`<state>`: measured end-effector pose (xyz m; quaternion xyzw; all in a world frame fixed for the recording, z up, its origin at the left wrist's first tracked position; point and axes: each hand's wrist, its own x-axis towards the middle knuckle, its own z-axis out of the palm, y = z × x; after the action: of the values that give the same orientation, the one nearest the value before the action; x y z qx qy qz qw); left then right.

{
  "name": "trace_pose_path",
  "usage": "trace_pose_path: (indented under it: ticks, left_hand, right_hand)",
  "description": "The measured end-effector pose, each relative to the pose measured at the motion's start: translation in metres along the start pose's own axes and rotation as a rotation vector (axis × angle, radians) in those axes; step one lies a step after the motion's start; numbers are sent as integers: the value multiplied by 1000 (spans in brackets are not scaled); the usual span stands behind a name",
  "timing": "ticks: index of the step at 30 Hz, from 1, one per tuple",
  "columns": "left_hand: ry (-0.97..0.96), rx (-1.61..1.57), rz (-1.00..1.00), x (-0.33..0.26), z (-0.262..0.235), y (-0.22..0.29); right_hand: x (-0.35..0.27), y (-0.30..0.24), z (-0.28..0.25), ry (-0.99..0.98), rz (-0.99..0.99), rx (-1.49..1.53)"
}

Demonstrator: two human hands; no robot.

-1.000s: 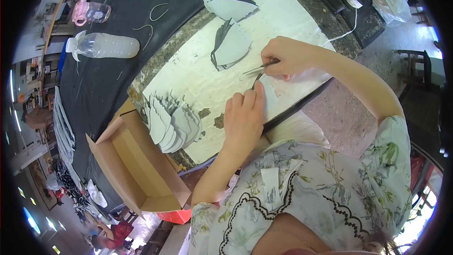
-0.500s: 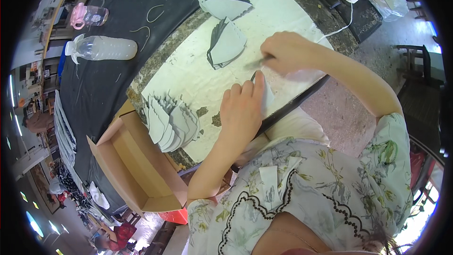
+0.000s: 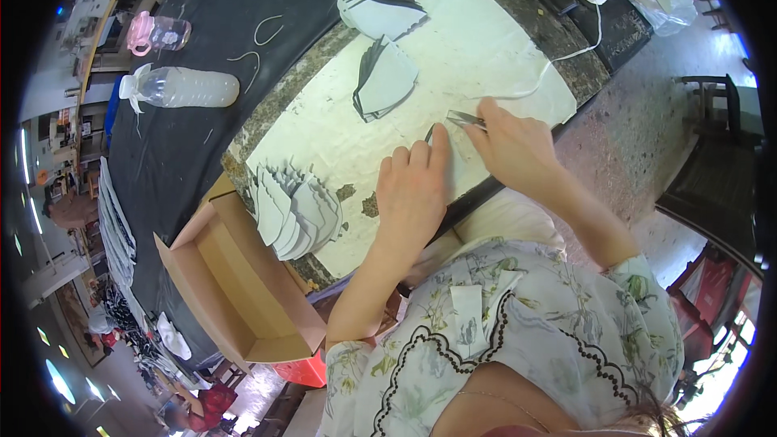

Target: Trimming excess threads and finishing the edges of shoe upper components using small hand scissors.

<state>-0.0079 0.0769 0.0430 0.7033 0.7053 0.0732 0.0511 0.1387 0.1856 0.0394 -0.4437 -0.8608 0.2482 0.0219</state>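
Left hand point(image 3: 413, 186), fingers flat together, steadies white sheet point(image 3: 453, 57); right hand point(image 3: 514, 146) pinches metal tool point(image 3: 463, 119) (at 11 o'clock)

Bare white board point(image 3: 340, 146) between two grey cut-piece stacks point(image 3: 295, 210), seemingly passable.

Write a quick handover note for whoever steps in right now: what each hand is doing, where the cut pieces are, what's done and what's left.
Left hand: flat, palm down, pressing the white sheet on the stone slab.
Right hand: closed on slim metal tweezers, tips at the sheet near the left fingertips.
Pieces: fanned stack of pale grey cut pieces at the slab's near left; a second stack and a third further up.
Open cardboard box looks empty.
Done: three stacks laid out. Left: the piece under the hands.
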Motion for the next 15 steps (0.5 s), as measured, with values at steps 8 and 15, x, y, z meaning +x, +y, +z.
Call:
trace_pose_path:
  ticks: [8,15]
  left_hand:
    - [29,-31,3,1,1,2]
    - [296,-190,-150,-37,11,5]
  right_hand:
    - [13,7,7,51,6,19]
    - [23,7,-17,257,-85,239]
